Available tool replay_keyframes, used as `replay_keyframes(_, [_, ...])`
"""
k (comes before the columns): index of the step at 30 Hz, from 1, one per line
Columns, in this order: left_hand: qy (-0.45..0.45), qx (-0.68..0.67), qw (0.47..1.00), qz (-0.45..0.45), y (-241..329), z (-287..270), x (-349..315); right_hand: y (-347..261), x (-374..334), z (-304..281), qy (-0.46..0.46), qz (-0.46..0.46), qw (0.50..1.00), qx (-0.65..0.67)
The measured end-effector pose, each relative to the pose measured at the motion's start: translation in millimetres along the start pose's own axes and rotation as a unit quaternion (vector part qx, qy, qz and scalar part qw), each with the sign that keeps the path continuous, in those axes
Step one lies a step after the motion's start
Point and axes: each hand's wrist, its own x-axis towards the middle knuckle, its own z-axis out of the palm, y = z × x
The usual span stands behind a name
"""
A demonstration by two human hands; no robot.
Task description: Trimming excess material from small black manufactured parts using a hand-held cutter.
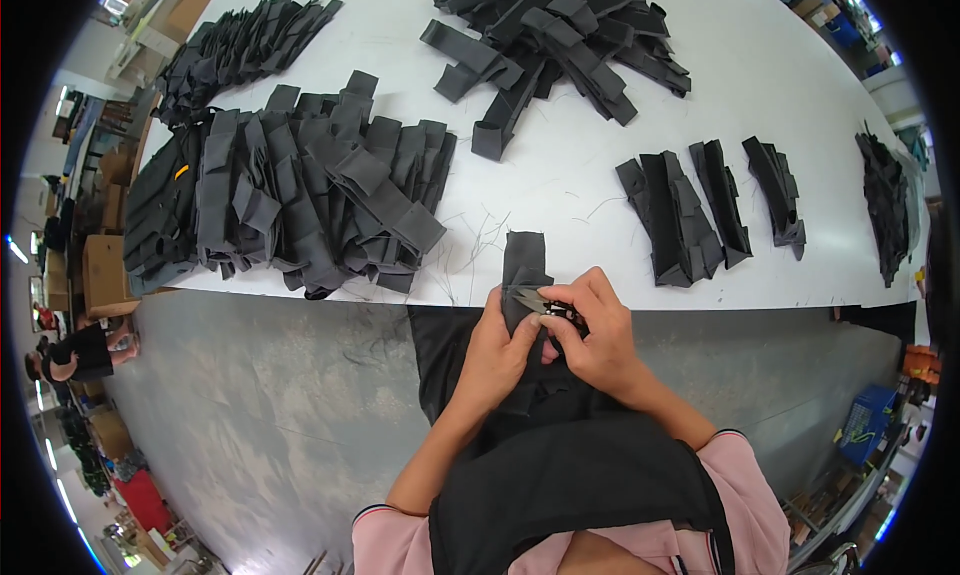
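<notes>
A dark grey fabric strip reaches from the table's near edge down toward my lap. My left hand grips its side, with the thumb lying on the cloth. Small thread snips with a black handle sit in my right hand. Their pointed metal blades lie against the strip, between my two hands. Whether the blades are closed on a thread is too small to tell. The strip's lower end merges with my black apron.
A white table carries heaps of similar fabric strips at left and a loose pile at the far side. Several folded strips lie at right. Loose threads are scattered nearby. Another person is far left.
</notes>
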Motion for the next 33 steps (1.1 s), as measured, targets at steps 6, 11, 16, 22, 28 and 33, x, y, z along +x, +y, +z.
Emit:
replay_keyframes(6, [0.007,0.071,0.997,0.025,1.7,-0.6,-3.1,1.3,-1.3,3.1,0.01,-0.045,0.997,-0.055])
replay_keyframes(11, [0.002,0.112,0.993,0.03,5.8,0.9,-4.8,6.1,-5.1,6.0,0.027,-0.069,0.994,-0.075])
replay_keyframes(16, [-0.001,0.05,0.999,-0.011,-4.5,-2.4,-2.8,7.8,-12.1,-0.5,0.051,-0.087,0.99,-0.095])
replay_keyframes(22, [-0.005,0.076,0.996,-0.035,-5.1,-6.0,-1.3,7.8,8.7,-4.6,-0.055,0.11,0.986,0.108])
replay_keyframes(28, [-0.037,-0.13,0.988,-0.077,-26.8,-15.6,-14.7,11.3,-21.6,17.8,-0.002,0.011,0.995,0.101])
replay_keyframes(33, [0.031,-0.054,0.998,-0.019,-34.1,-13.5,-13.5,16.7,-31.3,18.1,-0.071,0.063,0.986,0.139])
